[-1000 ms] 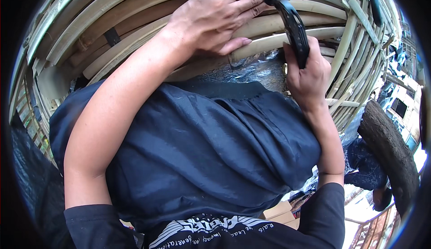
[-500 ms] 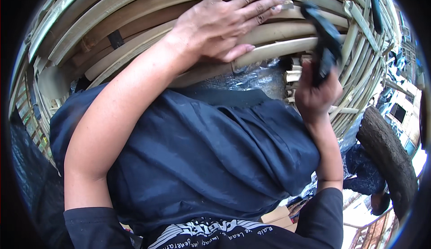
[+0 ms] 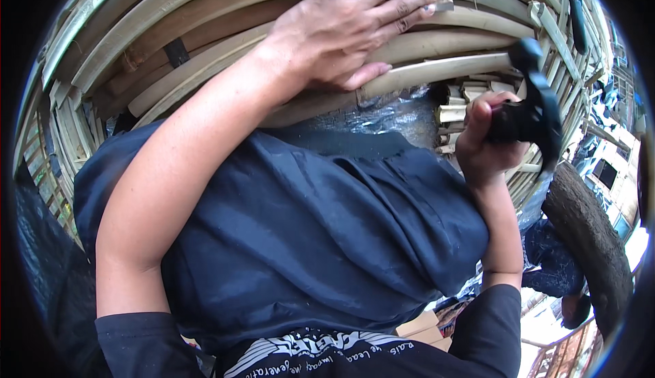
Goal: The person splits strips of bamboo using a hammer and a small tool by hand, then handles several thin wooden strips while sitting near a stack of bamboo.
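The left hand (image 3: 351, 30), grip open, lies flat on bamboo strips (image 3: 443, 70) at upper centre; the right hand (image 3: 486, 144) has its grip closed round a black tool (image 3: 542, 108). I see it blurred, upper right.

Black hammer-shaped tool (image 3: 544, 102), blurred, is gripped in right hand (image 3: 486, 142); curved tan bamboo slats (image 3: 443, 70) are laid side by side beneath left hand (image 3: 341, 33).

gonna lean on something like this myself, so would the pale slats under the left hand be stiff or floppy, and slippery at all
The slats would probably feel stiff, perhaps a little springy: they look broad and woody. Their surface may be slightly slippery, as it looks smooth. They seem unlikely to roll, lying closely side by side.
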### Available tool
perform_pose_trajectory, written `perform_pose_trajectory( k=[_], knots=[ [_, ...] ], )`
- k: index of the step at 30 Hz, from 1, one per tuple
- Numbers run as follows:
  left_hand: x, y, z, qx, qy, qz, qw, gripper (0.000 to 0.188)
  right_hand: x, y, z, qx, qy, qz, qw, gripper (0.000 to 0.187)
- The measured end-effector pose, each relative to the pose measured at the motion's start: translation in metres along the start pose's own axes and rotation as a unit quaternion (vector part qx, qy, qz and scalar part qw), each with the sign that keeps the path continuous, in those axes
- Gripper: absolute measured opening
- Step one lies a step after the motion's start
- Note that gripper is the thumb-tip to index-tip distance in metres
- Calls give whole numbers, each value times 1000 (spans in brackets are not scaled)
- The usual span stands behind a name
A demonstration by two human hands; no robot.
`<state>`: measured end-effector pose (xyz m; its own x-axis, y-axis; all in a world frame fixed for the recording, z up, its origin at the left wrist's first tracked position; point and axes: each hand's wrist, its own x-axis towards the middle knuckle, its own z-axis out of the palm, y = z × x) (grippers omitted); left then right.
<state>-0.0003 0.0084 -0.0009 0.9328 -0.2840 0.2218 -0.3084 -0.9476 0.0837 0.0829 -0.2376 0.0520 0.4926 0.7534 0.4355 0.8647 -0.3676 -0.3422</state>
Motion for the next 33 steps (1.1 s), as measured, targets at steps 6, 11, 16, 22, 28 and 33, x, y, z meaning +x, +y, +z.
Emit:
perform_pose_trajectory(
  k=[6, 11, 16, 22, 28, 33],
  knots=[
    [3, 0, -2, 41, -25, 4, 999, 83, 6, -11, 0, 64, -5, 43, 997, 24],
    [-2, 1, -7, 85, -17, -1, 996, 81, 13, -6, 12, 10, -129, 63, 990, 26],
    [-1, 2, -6, 131, 24, -5, 991, 78, 21, -14, 3, -17, -126, 138, 982, 25],
    [1, 0, -2, 146, 47, -3, 988, 79, 12, -6, 6, 35, -25, 81, 996, 29],
    [4, -2, -3, 154, 59, -4, 986, 82, 6, -2, 9, 150, 8, 82, 985, 21],
    [4, 2, -1, 48, -3, 8, 999, 81, 20, -8, 9, 10, -1, -8, 1000, 22]
  ],
)
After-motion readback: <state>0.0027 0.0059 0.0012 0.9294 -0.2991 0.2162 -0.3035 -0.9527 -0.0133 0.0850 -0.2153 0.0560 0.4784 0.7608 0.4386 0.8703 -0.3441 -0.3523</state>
